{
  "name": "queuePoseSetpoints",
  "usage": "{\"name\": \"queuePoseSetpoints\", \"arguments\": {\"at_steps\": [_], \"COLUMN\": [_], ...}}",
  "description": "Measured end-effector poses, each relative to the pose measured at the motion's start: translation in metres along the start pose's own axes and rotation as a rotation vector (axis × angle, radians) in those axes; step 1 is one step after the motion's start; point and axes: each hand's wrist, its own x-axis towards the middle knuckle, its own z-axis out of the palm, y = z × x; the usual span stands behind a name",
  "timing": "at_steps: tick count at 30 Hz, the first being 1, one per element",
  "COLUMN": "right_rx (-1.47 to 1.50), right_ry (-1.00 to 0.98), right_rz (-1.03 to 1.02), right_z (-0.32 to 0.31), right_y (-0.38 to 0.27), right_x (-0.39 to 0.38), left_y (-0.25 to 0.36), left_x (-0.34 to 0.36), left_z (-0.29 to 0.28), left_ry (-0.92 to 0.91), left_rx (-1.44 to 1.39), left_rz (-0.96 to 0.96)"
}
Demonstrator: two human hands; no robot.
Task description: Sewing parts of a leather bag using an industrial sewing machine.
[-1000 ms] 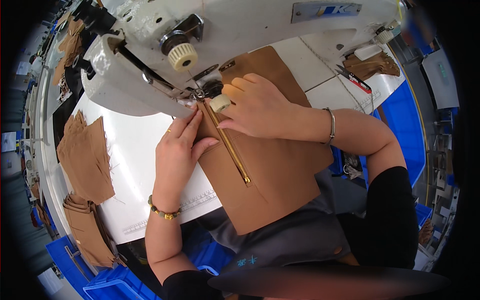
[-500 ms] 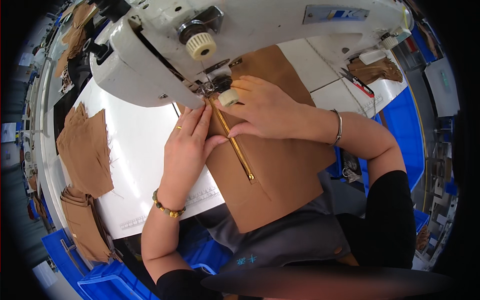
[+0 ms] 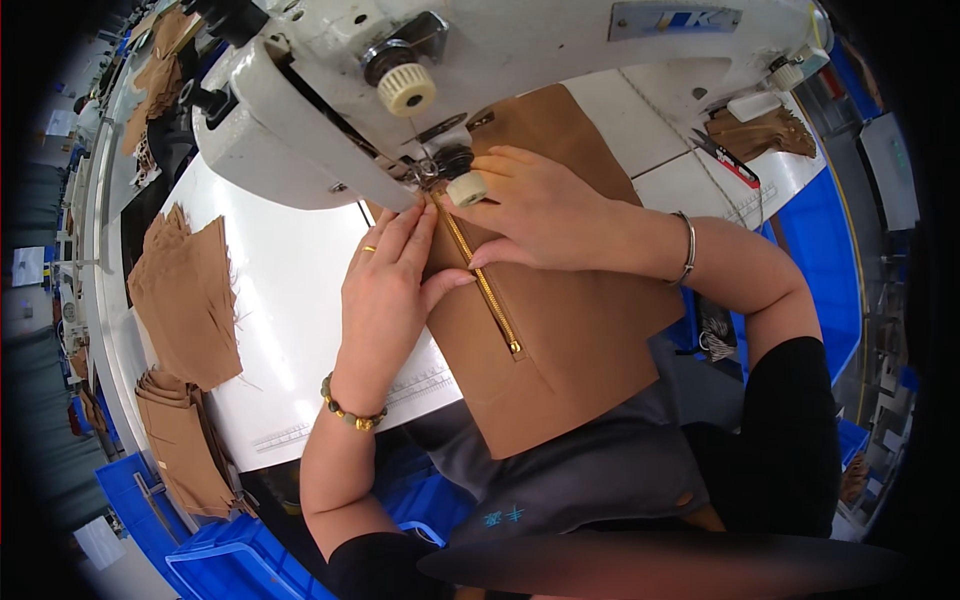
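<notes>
A brown fabric panel lies under the needle area of a white sewing machine, its near end hanging over the table edge toward my lap. A brass-toothed zipper runs down a slot in the panel, from the presser foot toward me. My left hand rests flat on the panel left of the zipper, fingers stretched toward the foot. On the right, my right hand lies spread over the cloth, its fingertips partly hidden behind the machine's cream knob. Both thumbs touch the cloth beside the zipper.
Stacked brown fabric pieces lie on the white table at left, with a folded bundle nearer me. Red-handled thread snips and more brown cloth are at far right. Blue bins stand below the table.
The whole view has shifted slightly to the right. My hands and the panel keep nearly the same place at the presser foot.
</notes>
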Motion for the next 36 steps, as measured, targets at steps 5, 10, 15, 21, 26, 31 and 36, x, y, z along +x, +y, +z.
{"name": "queuePoseSetpoints", "arguments": {"at_steps": [5, 10, 15, 21, 26, 31, 36], "right_rx": [-0.039, -0.035, -0.036, -0.048, -0.046, -0.037, 0.11], "right_ry": [0.023, 0.009, 0.016, -0.011, 0.004, 0.007, -0.258], "right_rz": [-0.025, -0.029, -0.038, -0.029, -0.037, -0.044, 0.087], "right_z": [0.001, 0.001, 0.003, 0.001, 0.002, 0.003, -0.017], "right_y": [0.001, 0.002, 0.002, 0.001, 0.004, 0.003, -0.048], "right_x": [-0.001, -0.001, -0.001, 0.0, 0.0, -0.001, -0.025], "left_y": [0.001, 0.002, 0.003, 0.001, 0.0, -0.003, 0.013], "left_x": [0.001, 0.003, 0.002, 0.003, 0.004, 0.003, -0.017], "left_z": [-0.001, -0.003, -0.003, -0.002, -0.002, 0.001, -0.001], "left_ry": [0.001, -0.016, -0.037, -0.022, -0.015, -0.012, 0.002], "left_rx": [0.005, -0.003, -0.003, 0.02, 0.027, -0.027, -0.221], "left_rz": [0.002, -0.017, -0.045, -0.031, -0.011, -0.035, -0.118]}}
